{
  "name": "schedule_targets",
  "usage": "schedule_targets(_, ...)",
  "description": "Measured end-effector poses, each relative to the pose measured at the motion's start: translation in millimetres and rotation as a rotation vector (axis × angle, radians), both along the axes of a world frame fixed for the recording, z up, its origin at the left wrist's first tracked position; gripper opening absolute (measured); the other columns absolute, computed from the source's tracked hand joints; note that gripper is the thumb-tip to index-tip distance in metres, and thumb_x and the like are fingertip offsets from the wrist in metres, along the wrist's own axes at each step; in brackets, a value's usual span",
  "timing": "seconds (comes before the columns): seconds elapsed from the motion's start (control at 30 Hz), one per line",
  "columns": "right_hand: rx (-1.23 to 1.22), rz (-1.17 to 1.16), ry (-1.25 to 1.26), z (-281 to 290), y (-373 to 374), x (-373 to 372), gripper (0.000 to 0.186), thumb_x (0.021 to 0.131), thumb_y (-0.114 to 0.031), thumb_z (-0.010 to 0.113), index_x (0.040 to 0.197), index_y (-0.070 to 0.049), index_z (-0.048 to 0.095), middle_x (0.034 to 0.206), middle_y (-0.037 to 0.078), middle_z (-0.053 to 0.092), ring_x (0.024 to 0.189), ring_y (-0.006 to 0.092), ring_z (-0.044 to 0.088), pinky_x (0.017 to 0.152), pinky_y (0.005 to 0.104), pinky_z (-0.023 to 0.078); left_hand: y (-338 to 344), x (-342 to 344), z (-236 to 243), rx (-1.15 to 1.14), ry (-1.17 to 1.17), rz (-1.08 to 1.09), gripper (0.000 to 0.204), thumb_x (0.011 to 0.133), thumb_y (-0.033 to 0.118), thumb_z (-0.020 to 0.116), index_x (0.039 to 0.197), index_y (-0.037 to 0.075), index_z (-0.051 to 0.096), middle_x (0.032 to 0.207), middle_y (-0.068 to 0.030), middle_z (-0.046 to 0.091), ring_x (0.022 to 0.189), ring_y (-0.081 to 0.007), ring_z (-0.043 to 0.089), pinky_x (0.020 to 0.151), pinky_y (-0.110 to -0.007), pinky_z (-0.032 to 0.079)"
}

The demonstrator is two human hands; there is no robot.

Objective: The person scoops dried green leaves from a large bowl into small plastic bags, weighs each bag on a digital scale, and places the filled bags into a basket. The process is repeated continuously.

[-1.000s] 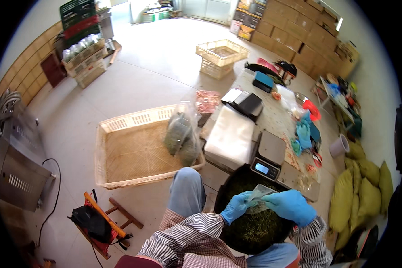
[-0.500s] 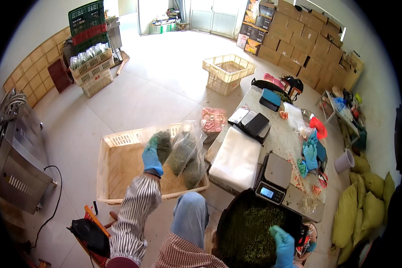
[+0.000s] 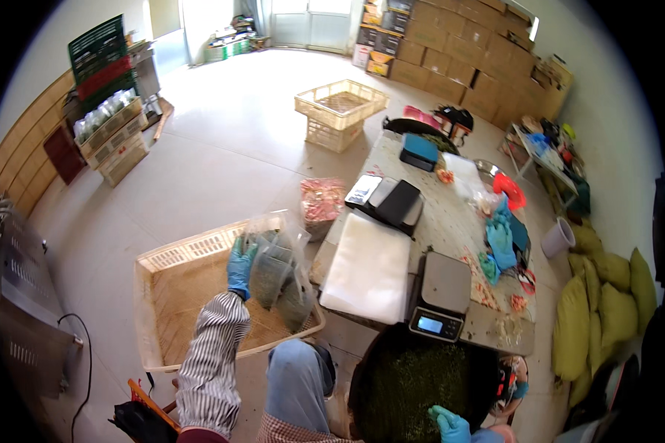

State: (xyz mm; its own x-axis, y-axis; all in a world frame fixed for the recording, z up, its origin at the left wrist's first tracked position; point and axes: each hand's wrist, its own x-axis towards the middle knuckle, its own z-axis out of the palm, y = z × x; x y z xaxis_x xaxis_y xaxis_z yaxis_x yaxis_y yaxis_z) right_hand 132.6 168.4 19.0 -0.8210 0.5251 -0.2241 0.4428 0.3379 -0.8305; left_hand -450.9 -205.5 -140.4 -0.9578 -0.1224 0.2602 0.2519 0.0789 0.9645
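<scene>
Here, left hand (image 3: 240,272) touches bags (image 3: 275,270) by the crate's (image 3: 186,251) right edge; right hand (image 3: 449,426) overhangs the pan's (image 3: 361,387) near edge. Grips unclear.

the pale floor (image 3: 214,173) bears a cream crate (image 3: 181,303), the table (image 3: 442,221) a white plastic stack (image 3: 369,267) and scale (image 3: 445,279).

Head-worn fisheye: wide view from above, facing forward-down.

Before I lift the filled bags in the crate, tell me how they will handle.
The filled bags beside the left hand will probably be floppy, since their clear tops look loose and creased. Weight likely sits low, where the green filling gathers. Being shiny plastic, they may also be slippery.
</scene>
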Motion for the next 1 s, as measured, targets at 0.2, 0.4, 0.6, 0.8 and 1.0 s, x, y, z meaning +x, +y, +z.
schedule_targets(0.2, -0.120, -0.084, 0.054, 16.2, -33.0, -25.9, 0.027, 0.100, -0.012, 0.064, 0.122, 0.001, 0.070, 0.116, 0.014, 0.074, 0.104, 0.0198, 0.071, 0.093, 0.0303, 0.055, 106.1, 168.4, 206.3, -0.882, 0.475, -0.445, 0.042, 0.085, 0.024, 0.078, 0.123, 0.011, 0.069, 0.123, -0.0097, 0.065, 0.115, -0.0281, 0.061, 0.100, -0.039, 0.049)
schedule_targets(0.4, -0.058, -0.012, 0.047, 25.5, -56.3, -11.6, 0.028, 0.100, -0.017, 0.065, 0.122, 0.000, 0.071, 0.114, 0.012, 0.075, 0.104, 0.0172, 0.071, 0.091, 0.0298, 0.056, 155.9, 163.3, 141.0, -1.446, 0.488, -0.541, 0.026, 0.078, 0.024, 0.076, 0.101, 0.014, 0.074, 0.099, -0.0077, 0.071, 0.092, -0.0272, 0.069, 0.075, -0.042, 0.055)
schedule_targets(0.6, 0.010, -0.044, 0.011, 23.9, -67.7, 14.8, 0.031, 0.102, -0.023, 0.062, 0.123, -0.004, 0.071, 0.115, 0.012, 0.075, 0.103, 0.0196, 0.072, 0.089, 0.0300, 0.057, 161.0, 158.5, 179.5, -1.065, 0.451, -0.614, 0.016, 0.074, 0.022, 0.081, 0.076, 0.009, 0.072, 0.078, -0.0097, 0.070, 0.078, -0.0276, 0.070, 0.070, -0.039, 0.055)
schedule_targets(0.8, 0.024, 0.017, 0.094, 23.5, -74.3, 10.9, 0.031, 0.100, -0.030, 0.064, 0.124, -0.012, 0.072, 0.115, 0.011, 0.075, 0.098, 0.0237, 0.074, 0.083, 0.0329, 0.060, 157.5, 119.2, 172.3, -0.989, 0.217, -0.823, 0.035, 0.068, 0.027, 0.093, 0.076, 0.002, 0.069, 0.075, -0.0150, 0.071, 0.066, -0.0243, 0.068, 0.063, -0.036, 0.053)
schedule_targets(1.0, 0.171, 0.030, 0.132, 30.8, -70.0, -3.0, 0.032, 0.100, -0.030, 0.063, 0.126, -0.012, 0.071, 0.115, 0.010, 0.074, 0.097, 0.0264, 0.073, 0.080, 0.0349, 0.060, 170.1, 139.4, 214.5, -0.545, 0.214, -0.580, 0.039, 0.068, 0.025, 0.094, 0.071, 0.002, 0.063, 0.069, -0.0105, 0.067, 0.062, -0.0166, 0.060, 0.059, -0.034, 0.050)
